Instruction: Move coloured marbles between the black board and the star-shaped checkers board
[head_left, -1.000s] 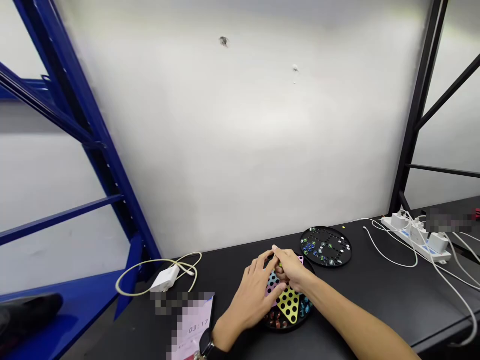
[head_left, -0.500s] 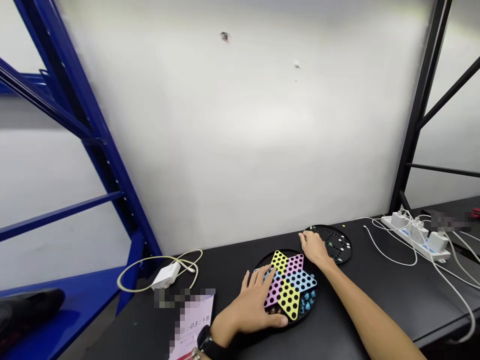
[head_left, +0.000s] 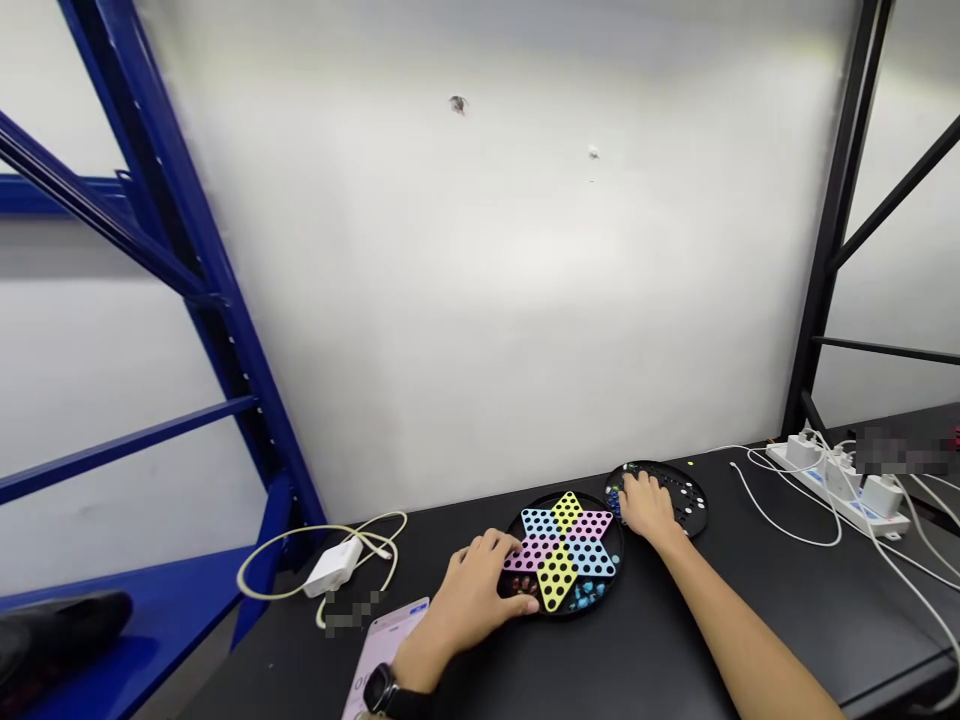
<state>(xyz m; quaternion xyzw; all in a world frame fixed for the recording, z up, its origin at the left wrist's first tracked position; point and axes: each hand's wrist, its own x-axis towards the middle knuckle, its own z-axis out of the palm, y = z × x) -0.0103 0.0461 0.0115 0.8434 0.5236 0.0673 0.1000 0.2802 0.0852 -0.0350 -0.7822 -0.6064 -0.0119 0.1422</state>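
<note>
A round black Chinese-checkers board [head_left: 564, 548] with a star of yellow, pink and blue holed panels lies on the black table [head_left: 787, 620]. My left hand [head_left: 480, 590] grips the board's left rim, fingers curled over it. My right hand [head_left: 646, 505] rests in the smaller black round tray [head_left: 686, 495] behind the board, fingers curled down among its coloured marbles; whether they hold one is hidden. Loose marbles lie in the board's near rim.
A white charger with a looped cable [head_left: 330, 565] lies at the left. A phone [head_left: 379, 650] sits by my left wrist, which wears a black watch. A white power strip [head_left: 844, 485] with plugs and cables is at the right. Blue shelving [head_left: 187, 290] stands to the left.
My right hand left the star board and reached back into the marble tray. My left hand slid from the board's top to its left rim. The view tilted slightly.
</note>
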